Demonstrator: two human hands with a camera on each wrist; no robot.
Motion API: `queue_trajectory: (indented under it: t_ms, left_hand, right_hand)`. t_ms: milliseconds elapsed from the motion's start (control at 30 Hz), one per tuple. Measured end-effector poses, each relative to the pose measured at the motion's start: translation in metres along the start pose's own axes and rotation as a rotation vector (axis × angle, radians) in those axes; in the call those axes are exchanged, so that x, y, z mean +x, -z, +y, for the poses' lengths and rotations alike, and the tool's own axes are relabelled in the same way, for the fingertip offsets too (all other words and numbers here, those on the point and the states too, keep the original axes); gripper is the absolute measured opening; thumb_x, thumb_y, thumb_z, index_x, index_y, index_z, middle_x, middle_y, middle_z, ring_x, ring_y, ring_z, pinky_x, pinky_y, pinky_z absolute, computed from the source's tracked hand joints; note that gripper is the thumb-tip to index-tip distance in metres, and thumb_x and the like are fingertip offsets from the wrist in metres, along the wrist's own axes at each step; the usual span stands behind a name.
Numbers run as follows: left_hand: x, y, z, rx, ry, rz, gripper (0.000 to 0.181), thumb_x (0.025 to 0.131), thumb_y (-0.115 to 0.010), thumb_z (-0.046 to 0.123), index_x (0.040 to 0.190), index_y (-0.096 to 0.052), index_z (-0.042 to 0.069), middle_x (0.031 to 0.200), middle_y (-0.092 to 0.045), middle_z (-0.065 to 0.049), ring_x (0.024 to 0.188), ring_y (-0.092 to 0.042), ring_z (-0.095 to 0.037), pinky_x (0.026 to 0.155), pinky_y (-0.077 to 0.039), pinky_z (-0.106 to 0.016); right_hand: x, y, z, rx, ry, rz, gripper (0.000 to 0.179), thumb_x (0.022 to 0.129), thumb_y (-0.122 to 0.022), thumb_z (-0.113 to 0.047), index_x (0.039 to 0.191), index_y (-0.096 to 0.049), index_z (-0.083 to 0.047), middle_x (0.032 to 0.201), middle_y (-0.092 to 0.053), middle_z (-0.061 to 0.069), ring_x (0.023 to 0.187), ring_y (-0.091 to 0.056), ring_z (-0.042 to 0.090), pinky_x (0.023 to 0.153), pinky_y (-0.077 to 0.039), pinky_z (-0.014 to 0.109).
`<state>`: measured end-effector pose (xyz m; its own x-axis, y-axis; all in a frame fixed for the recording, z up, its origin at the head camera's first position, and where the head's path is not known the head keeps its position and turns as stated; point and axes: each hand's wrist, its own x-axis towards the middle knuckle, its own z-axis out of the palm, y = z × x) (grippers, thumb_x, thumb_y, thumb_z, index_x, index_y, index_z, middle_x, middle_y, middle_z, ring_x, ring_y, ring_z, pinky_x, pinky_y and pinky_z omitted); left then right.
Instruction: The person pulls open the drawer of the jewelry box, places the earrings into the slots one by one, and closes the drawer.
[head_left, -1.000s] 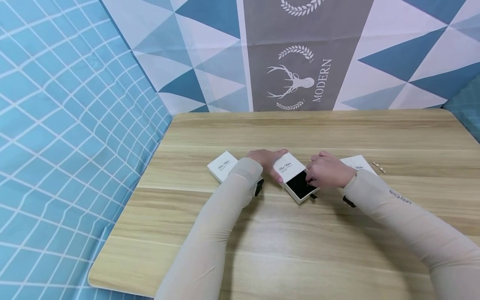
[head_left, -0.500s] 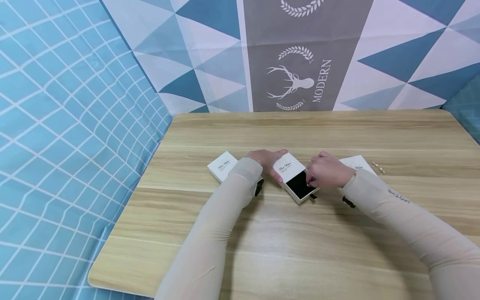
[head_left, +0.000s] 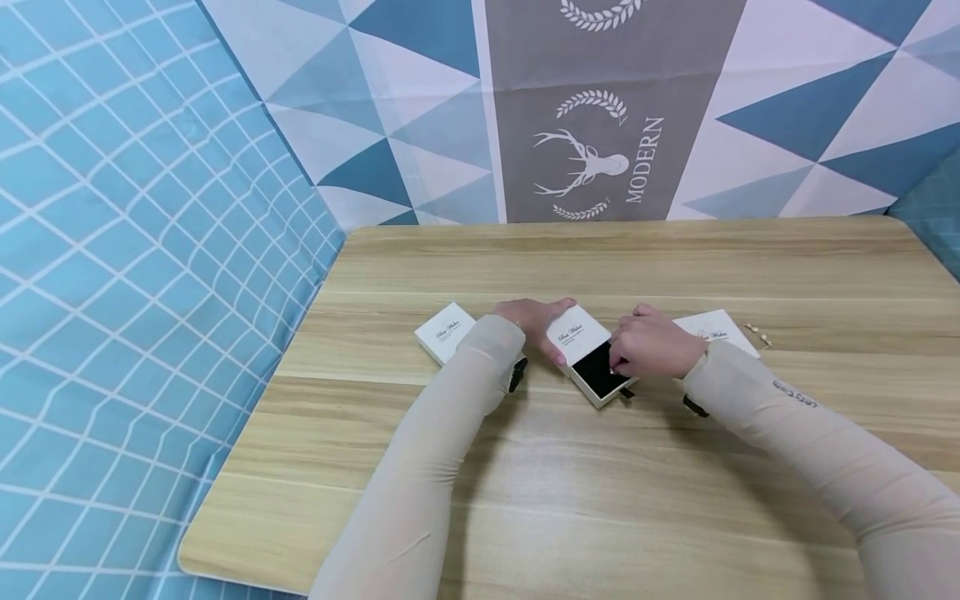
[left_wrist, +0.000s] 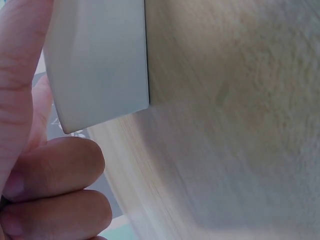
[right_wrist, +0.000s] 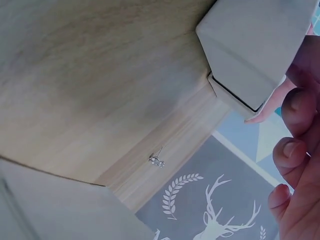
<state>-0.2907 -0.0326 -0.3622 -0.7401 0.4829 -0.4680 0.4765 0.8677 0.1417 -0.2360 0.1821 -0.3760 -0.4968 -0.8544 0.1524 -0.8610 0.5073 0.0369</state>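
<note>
My left hand [head_left: 534, 323] grips the white lidded sleeve of the middle gift box [head_left: 576, 335] between thumb and fingers; its pale side shows close up in the left wrist view. The box's drawer [head_left: 600, 372], lined in black, is slid out toward the front right, with a black ribbon tab at its end. Over the drawer's right side, my right hand [head_left: 651, 343] has curled fingers pinching a tiny shiny piece, apparently an earring [head_left: 612, 372], mostly hidden by the fingertips. Another sparkling earring [right_wrist: 157, 160] lies on the table in the right wrist view.
A closed white gift box [head_left: 447, 330] sits left, partly behind my left sleeve. Another white box [head_left: 722, 328] is right, partly covered by my right wrist. Beside it lie two small gold-and-white earrings [head_left: 759, 335]. The wooden table [head_left: 570, 500] meets a patterned wall cloth behind.
My right hand has shifted very slightly left and down over the black drawer. My left hand and the boxes stay in place.
</note>
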Motion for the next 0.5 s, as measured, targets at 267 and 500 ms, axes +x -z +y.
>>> queue_trajectory:
  t_ms: [267,500]
  left_hand:
    - [0.000,0.001,0.001,0.001,0.002,0.000,0.109,0.071,-0.077,0.056,0.154,-0.011,0.033,0.139,-0.052,-0.007,0.105,-0.057,-0.021,0.084,-0.046,-0.035]
    - [0.002,0.000,-0.001,-0.013,0.004,-0.003,0.110,0.071,-0.077,0.056,0.154,-0.010,0.033,0.142,-0.050,-0.007,0.112,-0.055,-0.023,0.086,-0.045,-0.035]
  right_hand:
    - [0.000,-0.001,0.000,0.006,-0.010,-0.015,0.015,0.069,-0.080,-0.015,0.065,-0.071,-0.026,0.069,-0.064,-0.014,0.068,-0.055,0.014,0.065,-0.035,0.035]
    - [0.001,0.014,0.027,0.315,-0.159,0.008,0.007,0.076,-0.073,-0.008,0.081,-0.077,-0.011,0.073,-0.065,-0.009,0.068,-0.050,0.012,0.066,-0.040,0.034]
